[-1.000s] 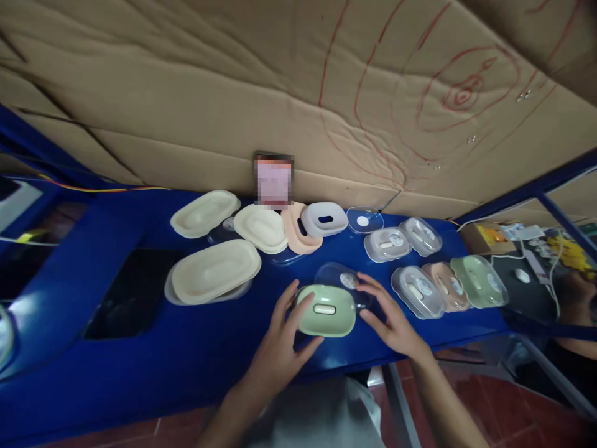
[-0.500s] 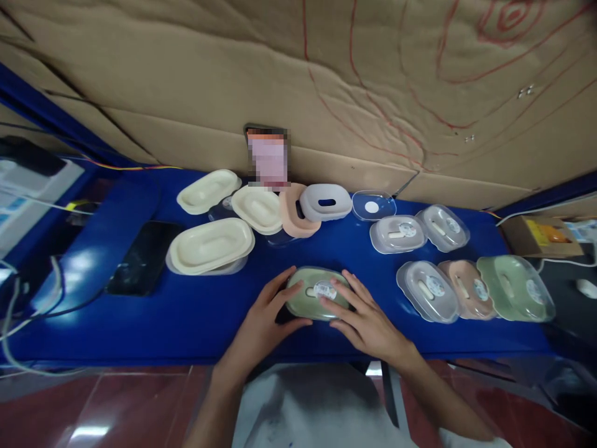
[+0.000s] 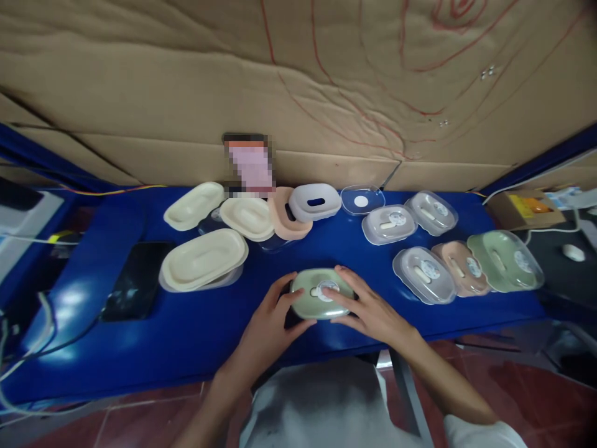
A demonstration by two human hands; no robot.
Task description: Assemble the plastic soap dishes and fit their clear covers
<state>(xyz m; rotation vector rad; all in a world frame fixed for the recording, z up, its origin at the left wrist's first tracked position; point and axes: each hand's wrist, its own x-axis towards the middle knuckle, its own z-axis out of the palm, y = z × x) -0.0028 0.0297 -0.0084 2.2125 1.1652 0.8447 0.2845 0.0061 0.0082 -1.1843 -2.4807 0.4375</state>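
A green oval plastic box (image 3: 304,305) with a clear cover and a round printed label is at the near middle of the table. My left hand (image 3: 270,317) grips its left end, fingers along the far and upper side and thumb at the near edge. Around the right end curls my right hand (image 3: 375,311), with fingers over the cover and label and the thumb low at the near side. Beyond the box lie a lilac oval piece with a slot (image 3: 321,213), a peach slotted piece (image 3: 280,218) and a clear cover (image 3: 352,202) with a white label.
Several cream oval trays (image 3: 180,267) lie at the left, beside a dark phone (image 3: 133,280). Covered boxes in lilac (image 3: 415,283), peach (image 3: 457,252) and green (image 3: 487,258) stand at the right. A blurred-out phone (image 3: 252,165) leans on the cardboard wall (image 3: 153,93).
The view has shifted and tilted slightly. Both hands stay around the green box; the right fingers have shifted on its cover, showing more of the green top.
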